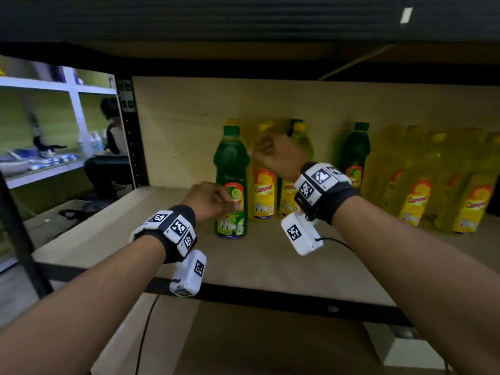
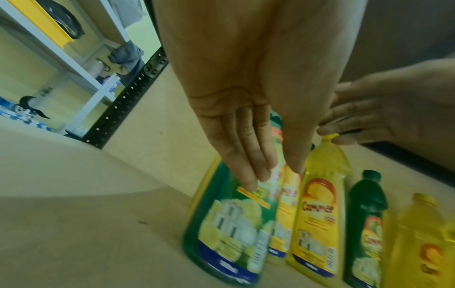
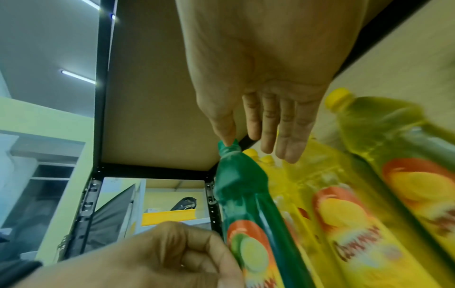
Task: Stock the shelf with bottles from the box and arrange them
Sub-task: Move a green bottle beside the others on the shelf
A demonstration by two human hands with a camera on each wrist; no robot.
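Observation:
A green bottle (image 1: 230, 163) (image 2: 221, 224) (image 3: 246, 194) stands upright at the front left of a group of bottles on the wooden shelf (image 1: 270, 266). My left hand (image 1: 211, 201) (image 2: 273, 178) lays its fingertips on the green bottle's label, with the thumb at the label's right edge. My right hand (image 1: 270, 152) (image 3: 256, 148) hovers over the bottle tops with straight fingers. Its thumb tip touches the green cap, and its fingers reach the cap of the yellow bottle (image 1: 263, 190) (image 2: 320, 204) behind. The box is not in view.
A second green bottle (image 1: 354, 155) and several yellow bottles (image 1: 433, 180) line the shelf's back right. The shelf board above hangs low over the caps. A black upright post (image 1: 132, 136) marks the left end. A person (image 1: 108, 158) sits beyond it.

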